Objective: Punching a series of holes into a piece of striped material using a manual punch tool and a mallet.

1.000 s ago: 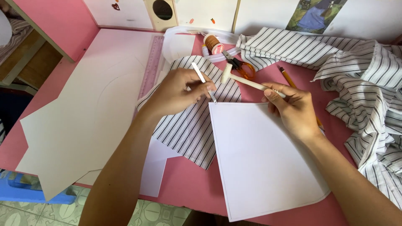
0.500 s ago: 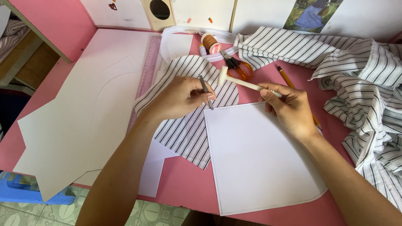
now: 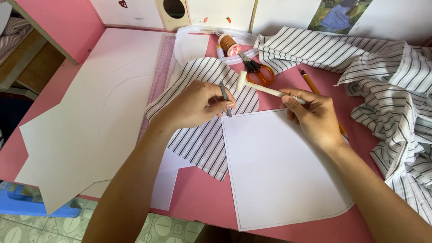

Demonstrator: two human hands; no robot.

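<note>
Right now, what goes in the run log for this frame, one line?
left hand: holds awl upright at white pattern card corner | right hand: holds small hammer raised | striped fabric piece: under card

This looks like a home sewing corner: a pink table point(image 3: 288, 92) strewn with striped fabric point(image 3: 387, 85), large paper patterns point(image 3: 90, 130), a ruler point(image 3: 158, 76), orange-handled scissors point(image 3: 256, 71) and a spool of brown thread point(image 3: 228, 44). Tiled floor point(image 3: 166, 229) below, probably domestic.

Matt white card is seen in the paper pattern point(image 3: 279, 171), soft striped woven cloth in the fabric piece point(image 3: 202, 135), pale smooth wood in the small hammer point(image 3: 261, 87), and smooth pink paint on the table point(image 3: 198, 189).
</note>
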